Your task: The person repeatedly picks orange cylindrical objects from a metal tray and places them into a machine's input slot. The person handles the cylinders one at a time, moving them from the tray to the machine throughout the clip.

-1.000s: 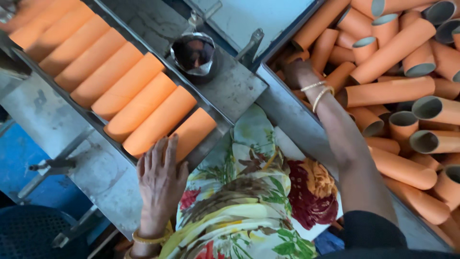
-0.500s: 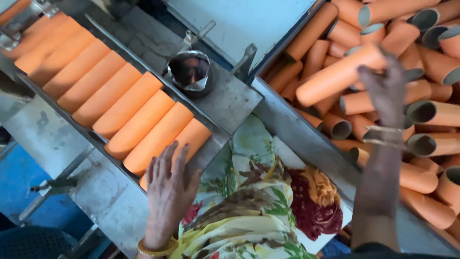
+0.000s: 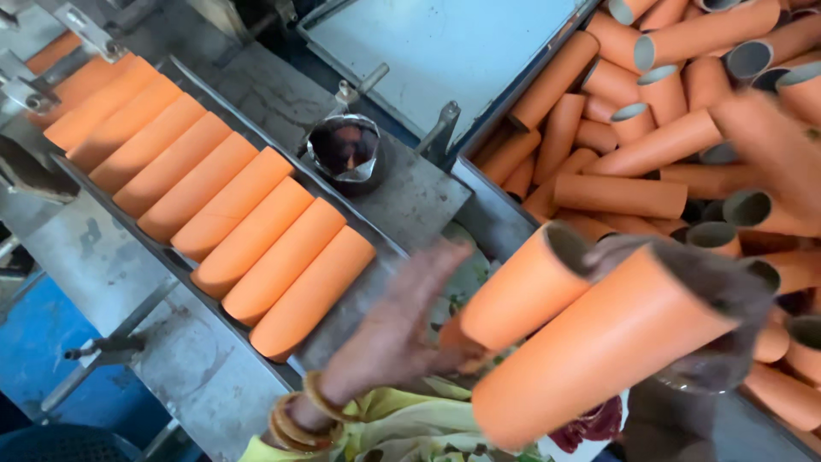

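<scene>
My right hand [image 3: 723, 312], blurred, grips the open ends of two orange cardboard tubes: a large near tube [image 3: 599, 351] and a second tube [image 3: 522, 291] beside it. Both tubes slant down to the left over my lap. My left hand [image 3: 398, 334], with bangles at the wrist, has its fingers spread and touches the low end of the second tube. Several orange tubes [image 3: 231, 205] lie side by side in a slanted metal trough [image 3: 111, 248] at the left.
A metal bin [image 3: 492, 210] at the right holds a loose heap of several orange tubes [image 3: 650, 145]. A small shiny metal cup [image 3: 346, 150] sits on the steel plate between trough and bin. Floral cloth [image 3: 410, 419] covers my lap. The floor at lower left is blue [image 3: 34, 342].
My right hand has come out of the bin toward my lap with two tubes. My left hand has lifted off the trough edge and swung right to meet them.
</scene>
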